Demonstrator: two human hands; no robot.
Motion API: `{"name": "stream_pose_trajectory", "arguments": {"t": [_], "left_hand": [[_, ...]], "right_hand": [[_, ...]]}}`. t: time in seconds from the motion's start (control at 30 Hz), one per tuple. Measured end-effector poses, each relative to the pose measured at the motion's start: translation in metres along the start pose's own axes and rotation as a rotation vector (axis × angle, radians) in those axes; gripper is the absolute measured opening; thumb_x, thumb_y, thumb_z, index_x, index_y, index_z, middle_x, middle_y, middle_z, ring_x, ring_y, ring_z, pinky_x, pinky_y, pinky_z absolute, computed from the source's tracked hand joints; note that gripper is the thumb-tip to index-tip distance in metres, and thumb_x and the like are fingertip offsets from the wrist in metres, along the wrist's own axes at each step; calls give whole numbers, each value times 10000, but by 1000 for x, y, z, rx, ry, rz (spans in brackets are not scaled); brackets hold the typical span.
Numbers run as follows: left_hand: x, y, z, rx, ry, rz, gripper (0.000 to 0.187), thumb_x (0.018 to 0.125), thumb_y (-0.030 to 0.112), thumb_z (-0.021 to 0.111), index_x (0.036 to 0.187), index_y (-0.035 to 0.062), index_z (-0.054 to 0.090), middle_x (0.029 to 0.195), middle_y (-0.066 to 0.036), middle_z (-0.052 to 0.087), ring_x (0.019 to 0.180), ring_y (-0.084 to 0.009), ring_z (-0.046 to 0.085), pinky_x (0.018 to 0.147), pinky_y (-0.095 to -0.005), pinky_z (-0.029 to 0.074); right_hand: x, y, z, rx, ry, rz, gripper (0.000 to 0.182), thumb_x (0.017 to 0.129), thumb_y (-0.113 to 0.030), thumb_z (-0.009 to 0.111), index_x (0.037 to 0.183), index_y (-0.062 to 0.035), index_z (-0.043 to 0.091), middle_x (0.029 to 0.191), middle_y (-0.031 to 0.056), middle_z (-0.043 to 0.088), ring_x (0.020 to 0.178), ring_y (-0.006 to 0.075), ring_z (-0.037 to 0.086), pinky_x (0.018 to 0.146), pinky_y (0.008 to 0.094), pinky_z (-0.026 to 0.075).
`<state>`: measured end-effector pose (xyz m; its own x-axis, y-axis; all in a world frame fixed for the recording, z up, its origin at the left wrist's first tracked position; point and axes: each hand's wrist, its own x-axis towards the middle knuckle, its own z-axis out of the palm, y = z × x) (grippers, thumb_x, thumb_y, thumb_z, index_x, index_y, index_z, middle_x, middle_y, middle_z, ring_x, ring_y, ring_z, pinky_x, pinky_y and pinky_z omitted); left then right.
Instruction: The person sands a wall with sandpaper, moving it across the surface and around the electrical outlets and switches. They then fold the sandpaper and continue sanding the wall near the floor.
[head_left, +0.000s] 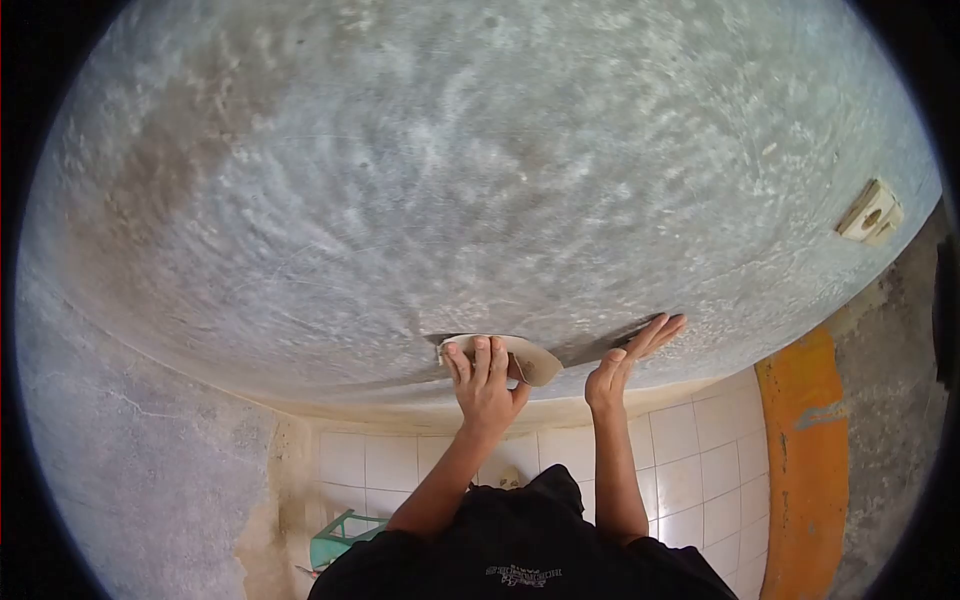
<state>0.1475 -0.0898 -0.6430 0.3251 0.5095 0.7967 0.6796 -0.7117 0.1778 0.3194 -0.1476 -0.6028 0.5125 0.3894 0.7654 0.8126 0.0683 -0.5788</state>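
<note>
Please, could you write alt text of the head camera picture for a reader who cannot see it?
A person's left hand holds a curled, beige, paper-like sheet against a mottled grey wall, while the open right hand is raised at the wall beside it. Below are white square floor tiles; a cream rectangular wall fitting is at the right.

- The left hand (pixel 486 388) is just below the centre of the frame, back toward the camera, its fingers (pixel 482 360) extended upward and partly spread.
- Its thumb (pixel 520 396) sits out on the right side of the hand, lower than the fingertips.
- The left forearm (pixel 440 480) slants up and rightward from the bottom edge.
- The right hand (pixel 625 366), well apart on the right, is open and seen nearly edge-on, fingers close together, angled toward the upper right.
- The right forearm (pixel 617 465) rises almost vertically.
</note>
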Motion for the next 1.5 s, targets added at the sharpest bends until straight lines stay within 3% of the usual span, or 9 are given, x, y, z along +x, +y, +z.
{"name": "stream_pose_trajectory", "arguments": {"t": [0.13, 0.27, 0.37, 0.47, 0.83, 1.0, 1.1, 1.23, 1.5], "left_hand": [[34, 8, -17, -30, 34, 4, 770, 790, 471, 616, 1332, -36, 410, 1516, -183, 178, 1375, -505, -61, 1060, -663, 47], [75, 27, -38, -27, 83, 12, 929, 818, 417, 619, 1437, -72, 127, 1511, -275, 43, 1333, -573, -96, 1041, -669, 13], [50, 32, -31, -111, -50, -120, 779, 818, 452, 588, 1336, -77, 347, 1417, -302, 249, 1311, -610, -10, 1018, -699, 55], [-8, 33, 6, -74, -214, -88, 788, 821, 446, 587, 1323, -102, 327, 1359, -338, 269, 1268, -654, 32, 994, -722, 65], [58, 126, 33, -216, 43, -81, 779, 750, 333, 635, 1287, -131, 314, 1289, -377, 269, 1263, -659, -65, 949, -747, -16], [-2, 123, 64, -135, -167, 7, 548, 724, 235, 571, 1175, -68, 496, 1243, -270, 401, 1164, -583, 237, 970, -706, 123], [7, 128, 60, -121, -160, -11, 536, 726, 225, 563, 1170, -68, 498, 1213, -267, 409, 1117, -561, 279, 954, -704, 144], [55, 146, 42, -186, 8, 45, 775, 751, 169, 518, 1411, -76, 193, 1479, -323, 87, 1312, -601, -121, 1020, -689, -42], [-25, 153, 93, -381, -30, -161, 801, 748, 255, 546, 1376, -125, 225, 1448, -363, 118, 1315, -610, -62, 1025, -690, -19]], "right_hand": [[1, 2, -2, 40, -7, -23, 783, 955, -566, 183, 1466, -44, -97, 1517, 208, -166, 1386, 394, -190, 1083, 556, -112], [-1, 4, -5, 69, -5, -30, 774, 965, -539, 191, 1457, -28, -118, 1523, 209, -137, 1396, 388, -154, 1099, 530, -89], [1, 3, -13, 86, 19, -44, 731, 978, -504, 176, 1460, -44, -123, 1532, 193, -112, 1414, 358, -103, 1122, 492, -49], [11, 11, -26, 89, 129, -110, 671, 993, -446, 174, 1470, -59, -97, 1540, 183, -65, 1423, 349, -31, 1134, 486, 4], [65, 43, -91, 23, 209, 23, 600, 1007, -395, 167, 1483, -73, -5, 1546, 150, 60, 1427, 315, 51, 1145, 473, 52], [81, 60, -110, -14, 226, 51, 601, 1008, -393, 174, 1482, -68, -2, 1542, 150, 90, 1426, 305, 79, 1147, 459, 66], [87, 71, -113, 76, 228, 46, 665, 998, -420, 186, 1463, 5, -28, 1527, 205, 99, 1420, 331, 93, 1143, 464, 83], [90, 74, -114, 98, 227, 71, 675, 998, -413, 202, 1458, 11, -54, 1516, 229, 115, 1417, 334, 117, 1141, 462, 102], [89, 86, -118, 112, 230, 31, 576, 1013, -265, 227, 1464, 3, -11, 1514, 203, 167, 1412, 313, 157, 1144, 446, 127]]}}
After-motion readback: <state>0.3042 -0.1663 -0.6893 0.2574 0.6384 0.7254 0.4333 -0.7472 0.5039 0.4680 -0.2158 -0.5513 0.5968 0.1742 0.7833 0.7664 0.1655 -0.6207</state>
